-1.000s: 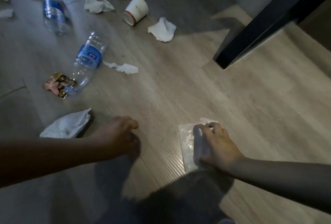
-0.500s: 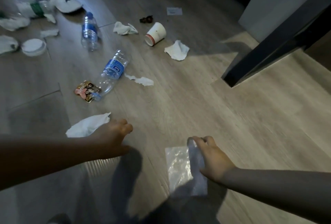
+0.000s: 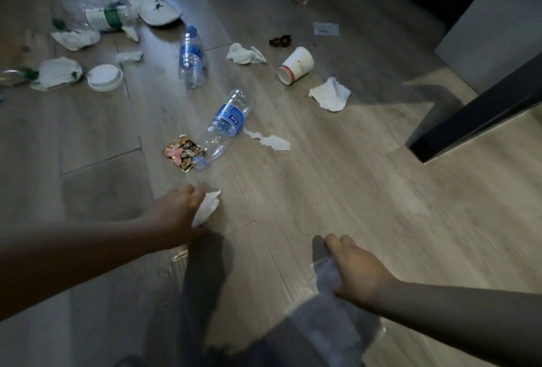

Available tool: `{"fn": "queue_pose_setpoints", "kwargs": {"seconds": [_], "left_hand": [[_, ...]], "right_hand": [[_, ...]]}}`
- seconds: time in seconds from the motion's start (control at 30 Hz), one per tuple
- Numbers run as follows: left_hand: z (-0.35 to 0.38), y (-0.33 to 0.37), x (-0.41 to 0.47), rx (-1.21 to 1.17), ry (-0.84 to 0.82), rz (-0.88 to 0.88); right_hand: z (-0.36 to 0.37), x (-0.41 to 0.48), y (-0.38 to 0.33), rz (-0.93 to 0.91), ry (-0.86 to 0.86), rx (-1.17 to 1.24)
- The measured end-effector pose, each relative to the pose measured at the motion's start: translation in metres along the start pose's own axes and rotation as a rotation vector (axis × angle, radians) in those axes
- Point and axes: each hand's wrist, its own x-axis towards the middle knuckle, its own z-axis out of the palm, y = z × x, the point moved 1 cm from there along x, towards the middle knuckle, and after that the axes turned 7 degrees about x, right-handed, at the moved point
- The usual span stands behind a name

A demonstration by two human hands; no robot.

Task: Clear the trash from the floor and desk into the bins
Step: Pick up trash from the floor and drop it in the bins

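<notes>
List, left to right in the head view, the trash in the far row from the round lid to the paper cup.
round white lid → blue-capped bottle → crumpled tissue → paper cup

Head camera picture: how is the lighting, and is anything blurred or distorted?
Head view: a dim room, with a paler lit patch on the floor at centre right and the person's shadow darkening the bottom middle. Same view: the right hand and its clear plastic bag are smeared by motion blur, the left hand holding a tissue less so. The boards bow near the edges, wide-angle distortion.
</notes>
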Motion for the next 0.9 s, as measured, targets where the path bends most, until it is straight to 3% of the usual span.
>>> {"fn": "queue_pose_setpoints", "kwargs": {"seconds": [0.17, 0.47, 0.8, 0.9], "left_hand": [[0.012, -0.008, 0.004, 0.013, -0.044, -0.015], [0.014, -0.026, 0.01, -0.038, -0.04, -0.045], [0.011, -0.083, 0.03, -0.168, 0.069, -0.279], [0.014, -0.095, 0.034, -0.188, 0.111, -0.32]], "right_hand": [[0.0, 0.005, -0.002, -0.009, 0.027, 0.088], [-0.055, 0.079, -0.051, -0.049, 0.301, 0.173], [-0.112, 0.169, -0.109, -0.044, 0.524, 0.332], [-0.115, 0.187, -0.116, -0.021, 0.509, 0.359]]}}
